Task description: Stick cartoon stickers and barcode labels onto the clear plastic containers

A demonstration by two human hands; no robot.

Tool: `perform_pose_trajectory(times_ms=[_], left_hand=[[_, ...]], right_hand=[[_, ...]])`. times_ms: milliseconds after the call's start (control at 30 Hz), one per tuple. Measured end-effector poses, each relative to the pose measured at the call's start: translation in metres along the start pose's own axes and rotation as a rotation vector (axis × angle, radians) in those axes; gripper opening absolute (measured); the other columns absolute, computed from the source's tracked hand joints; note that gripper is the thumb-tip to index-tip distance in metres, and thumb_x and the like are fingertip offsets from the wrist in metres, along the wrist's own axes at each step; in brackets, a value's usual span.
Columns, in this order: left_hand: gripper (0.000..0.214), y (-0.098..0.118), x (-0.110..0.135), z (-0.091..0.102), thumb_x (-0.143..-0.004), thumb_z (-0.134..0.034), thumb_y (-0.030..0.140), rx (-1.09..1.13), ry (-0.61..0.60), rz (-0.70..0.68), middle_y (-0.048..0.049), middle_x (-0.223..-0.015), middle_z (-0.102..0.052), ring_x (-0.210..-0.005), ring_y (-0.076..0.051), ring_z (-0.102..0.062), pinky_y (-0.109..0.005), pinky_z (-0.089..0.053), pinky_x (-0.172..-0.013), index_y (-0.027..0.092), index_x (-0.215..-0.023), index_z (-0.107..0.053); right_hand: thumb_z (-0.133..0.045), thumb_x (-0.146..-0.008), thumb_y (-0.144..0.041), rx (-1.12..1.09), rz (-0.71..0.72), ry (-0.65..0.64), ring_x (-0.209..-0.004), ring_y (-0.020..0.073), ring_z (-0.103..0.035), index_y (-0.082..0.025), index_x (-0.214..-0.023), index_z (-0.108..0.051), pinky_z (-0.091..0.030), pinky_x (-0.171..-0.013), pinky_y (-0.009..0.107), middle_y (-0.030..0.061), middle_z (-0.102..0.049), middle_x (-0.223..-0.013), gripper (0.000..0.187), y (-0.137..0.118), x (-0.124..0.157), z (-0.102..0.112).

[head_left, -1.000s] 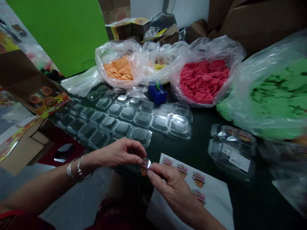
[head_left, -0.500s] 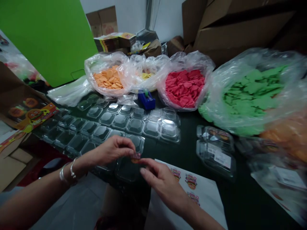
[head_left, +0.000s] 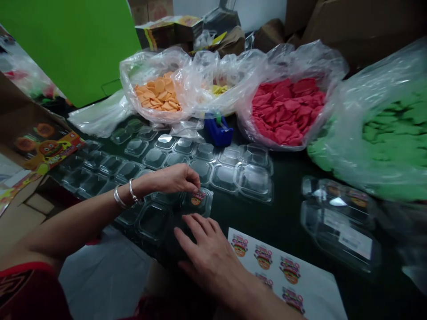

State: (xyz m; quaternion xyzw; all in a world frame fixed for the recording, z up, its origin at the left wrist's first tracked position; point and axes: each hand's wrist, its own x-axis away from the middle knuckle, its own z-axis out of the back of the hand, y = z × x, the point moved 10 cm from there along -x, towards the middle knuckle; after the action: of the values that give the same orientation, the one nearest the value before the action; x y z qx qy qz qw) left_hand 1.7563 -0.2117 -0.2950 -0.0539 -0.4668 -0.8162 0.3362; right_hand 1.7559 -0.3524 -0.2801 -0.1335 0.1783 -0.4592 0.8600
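A round burger sticker [head_left: 198, 198] sits on the lid of a clear plastic clamshell box [head_left: 206, 205] near the table's front edge. My left hand [head_left: 175, 178], with bracelets at the wrist, pinches down at the sticker's upper edge. My right hand [head_left: 203, 249] lies flat with fingers stretched out just below that box, holding nothing. A white sticker sheet [head_left: 300, 280] with several burger stickers lies to its right.
Rows of empty clear clamshell boxes [head_left: 173, 155] cover the dark table [head_left: 287, 213]. Behind them stand bags of orange discs [head_left: 160, 95], yellow pieces [head_left: 220, 90], red pieces [head_left: 288, 109] and green pieces [head_left: 390, 138], plus a blue tape dispenser [head_left: 218, 130]. Closed labelled boxes [head_left: 340, 218] sit at right.
The sticker, held between both hands before, now lies on the box lid. My left hand moved forward with it; my right hand let go and flattened on the table.
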Motion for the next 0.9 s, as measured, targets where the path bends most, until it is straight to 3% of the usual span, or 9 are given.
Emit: perform_pose_trajectory(times_ms=[133,433,633,767,900], left_hand=[[0.02,-0.007,-0.001,0.001,-0.074,-0.058,0.028,-0.022,0.03,0.015,-0.0005,-0.072,-0.065,-0.064,-0.01,-0.052,-0.021,-0.038,-0.059,0.012,-0.081,-0.068],[0.018,-0.009,-0.001,-0.003,-0.076,-0.058,0.027,-0.086,0.067,0.039,0.002,-0.066,-0.063,-0.06,-0.009,-0.05,-0.019,-0.035,-0.055,0.014,-0.08,-0.069],[0.016,0.005,0.003,0.0,-0.079,-0.055,0.018,-0.315,0.17,-0.002,0.0008,-0.065,-0.065,-0.058,-0.009,-0.051,-0.021,-0.033,-0.056,0.015,-0.079,-0.071],[0.017,0.01,0.006,-0.005,-0.084,-0.056,0.026,-0.431,0.17,0.021,-0.0013,-0.066,-0.065,-0.058,-0.011,-0.052,-0.022,-0.032,-0.055,0.015,-0.081,-0.07],[0.018,0.013,0.007,-0.005,-0.087,-0.056,0.033,-0.626,0.175,0.056,-0.0041,-0.079,-0.066,-0.071,-0.017,-0.057,-0.025,-0.036,-0.06,0.017,-0.086,-0.065]], right_hand=[[-0.064,-0.081,-0.023,0.036,0.011,0.003,-0.111,0.0319,-0.053,-0.018,-0.117,-0.056,-0.045,-0.09,0.049,0.016,-0.057,-0.126,0.038,0.003,0.001,-0.006],[-0.056,-0.084,-0.018,0.042,0.025,-0.008,-0.11,0.0318,-0.053,-0.019,-0.119,-0.055,-0.043,-0.09,0.049,0.0156,-0.056,-0.127,0.035,0.005,0.003,-0.009],[-0.056,-0.085,-0.019,0.048,0.028,0.011,-0.11,0.0308,-0.053,-0.019,-0.121,-0.054,-0.042,-0.091,0.048,0.0151,-0.056,-0.128,0.037,0.005,0.002,-0.008],[-0.055,-0.085,-0.018,0.049,0.028,0.0,-0.11,0.0311,-0.053,-0.018,-0.121,-0.054,-0.041,-0.092,0.048,0.0154,-0.056,-0.127,0.036,0.003,0.003,-0.008],[-0.053,-0.086,-0.019,0.032,0.043,-0.015,-0.109,0.031,-0.053,-0.018,-0.122,-0.052,-0.041,-0.092,0.049,0.0156,-0.055,-0.128,0.036,0.003,0.004,-0.009]])
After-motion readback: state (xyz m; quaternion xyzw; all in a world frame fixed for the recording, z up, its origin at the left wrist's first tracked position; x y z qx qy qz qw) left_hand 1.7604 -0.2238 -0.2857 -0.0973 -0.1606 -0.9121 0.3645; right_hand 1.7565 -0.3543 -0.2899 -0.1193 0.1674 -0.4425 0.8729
